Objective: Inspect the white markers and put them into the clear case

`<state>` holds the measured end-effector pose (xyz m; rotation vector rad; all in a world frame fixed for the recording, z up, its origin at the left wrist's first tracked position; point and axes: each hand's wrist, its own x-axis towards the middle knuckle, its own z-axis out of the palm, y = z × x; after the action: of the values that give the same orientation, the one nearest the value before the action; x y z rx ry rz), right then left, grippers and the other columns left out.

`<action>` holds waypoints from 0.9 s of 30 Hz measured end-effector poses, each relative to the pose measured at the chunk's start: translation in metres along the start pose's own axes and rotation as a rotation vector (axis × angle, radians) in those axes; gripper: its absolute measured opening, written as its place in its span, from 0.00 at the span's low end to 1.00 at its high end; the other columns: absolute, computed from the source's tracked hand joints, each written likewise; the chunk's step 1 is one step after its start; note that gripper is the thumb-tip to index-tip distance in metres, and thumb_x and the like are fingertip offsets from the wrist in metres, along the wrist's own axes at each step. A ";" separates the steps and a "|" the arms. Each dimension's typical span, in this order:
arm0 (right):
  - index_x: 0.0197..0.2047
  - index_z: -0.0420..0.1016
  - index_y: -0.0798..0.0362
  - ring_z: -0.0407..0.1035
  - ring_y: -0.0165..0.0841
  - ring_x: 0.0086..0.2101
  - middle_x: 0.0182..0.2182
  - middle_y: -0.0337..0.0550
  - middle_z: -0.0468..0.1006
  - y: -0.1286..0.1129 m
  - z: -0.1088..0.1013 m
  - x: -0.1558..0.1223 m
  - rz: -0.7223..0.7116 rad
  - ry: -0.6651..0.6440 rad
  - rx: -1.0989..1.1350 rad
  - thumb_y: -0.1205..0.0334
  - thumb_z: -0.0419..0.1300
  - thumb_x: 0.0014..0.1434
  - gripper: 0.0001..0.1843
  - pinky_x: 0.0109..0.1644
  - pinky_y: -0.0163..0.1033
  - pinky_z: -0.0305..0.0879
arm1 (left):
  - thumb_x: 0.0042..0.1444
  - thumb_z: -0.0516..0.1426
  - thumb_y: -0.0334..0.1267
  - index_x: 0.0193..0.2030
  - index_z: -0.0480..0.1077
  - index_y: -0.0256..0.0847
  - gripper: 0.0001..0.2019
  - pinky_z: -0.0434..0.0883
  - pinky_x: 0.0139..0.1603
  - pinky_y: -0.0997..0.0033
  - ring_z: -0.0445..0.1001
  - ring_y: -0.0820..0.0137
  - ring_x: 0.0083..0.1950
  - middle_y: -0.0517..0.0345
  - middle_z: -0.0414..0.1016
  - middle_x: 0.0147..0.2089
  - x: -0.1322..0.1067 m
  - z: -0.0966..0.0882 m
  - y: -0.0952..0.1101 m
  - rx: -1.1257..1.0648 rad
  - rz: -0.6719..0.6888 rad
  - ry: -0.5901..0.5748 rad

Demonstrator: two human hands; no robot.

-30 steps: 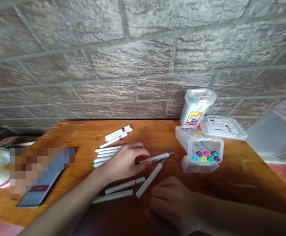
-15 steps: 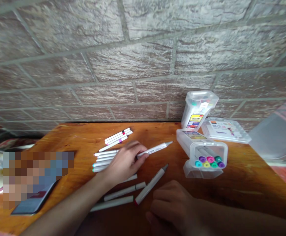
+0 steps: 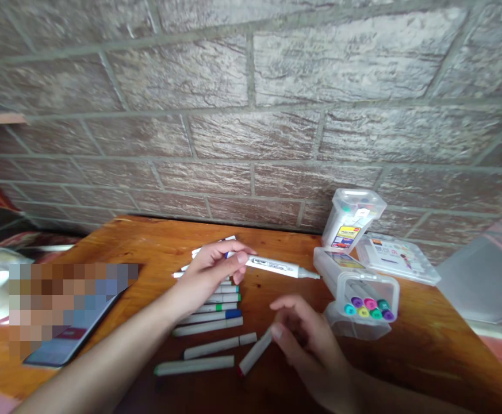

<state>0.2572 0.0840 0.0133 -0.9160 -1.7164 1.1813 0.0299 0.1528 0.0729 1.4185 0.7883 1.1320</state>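
My left hand (image 3: 214, 269) is closed on a white marker with a grey cap (image 3: 279, 267), held level above the wooden table (image 3: 147, 241) with its tip pointing right toward a clear marker case (image 3: 358, 299). That case lies on its side and shows several coloured caps. My right hand (image 3: 305, 336) hovers low in front of it, fingers curled and apart, its fingertips at the end of a white marker with a red end (image 3: 255, 352). Several white markers (image 3: 210, 322) lie in a row under and below my left hand.
A second clear marker case (image 3: 351, 221) stands upright by the brick wall (image 3: 251, 115), with a flat clear box (image 3: 395, 256) beside it. A phone (image 3: 69, 339) lies at the table's left. A translucent bin (image 3: 487, 270) sits at the far right.
My left hand has lifted the grey-capped marker off the table and turned it level. My right hand has risen and opened its fingers toward the red-ended marker. The view has shifted down.
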 end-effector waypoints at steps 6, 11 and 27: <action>0.58 0.65 0.46 0.68 0.28 0.29 0.37 0.39 0.76 0.006 0.005 0.004 -0.032 0.151 0.259 0.53 0.62 0.69 0.18 0.29 0.33 0.66 | 0.63 0.65 0.43 0.44 0.80 0.36 0.11 0.64 0.32 0.75 0.66 0.75 0.29 0.61 0.71 0.26 -0.010 -0.019 0.000 0.041 0.014 -0.006; 0.59 0.67 0.45 0.74 0.33 0.36 0.39 0.41 0.78 0.004 0.005 0.003 -0.043 0.256 0.262 0.55 0.65 0.67 0.20 0.32 0.34 0.70 | 0.62 0.65 0.43 0.42 0.81 0.35 0.11 0.67 0.29 0.77 0.69 0.75 0.27 0.58 0.75 0.27 -0.022 -0.026 -0.016 0.180 -0.014 -0.017; 0.48 0.80 0.48 0.68 0.29 0.21 0.26 0.39 0.79 0.008 0.001 0.007 0.133 0.224 0.054 0.50 0.64 0.67 0.12 0.22 0.33 0.65 | 0.64 0.62 0.45 0.47 0.81 0.35 0.15 0.71 0.28 0.73 0.75 0.71 0.26 0.49 0.83 0.32 -0.033 -0.021 -0.017 0.106 -0.065 -0.117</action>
<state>0.2543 0.0919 0.0068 -1.0994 -1.4576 1.1570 0.0016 0.1327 0.0484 1.5222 0.8152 0.9608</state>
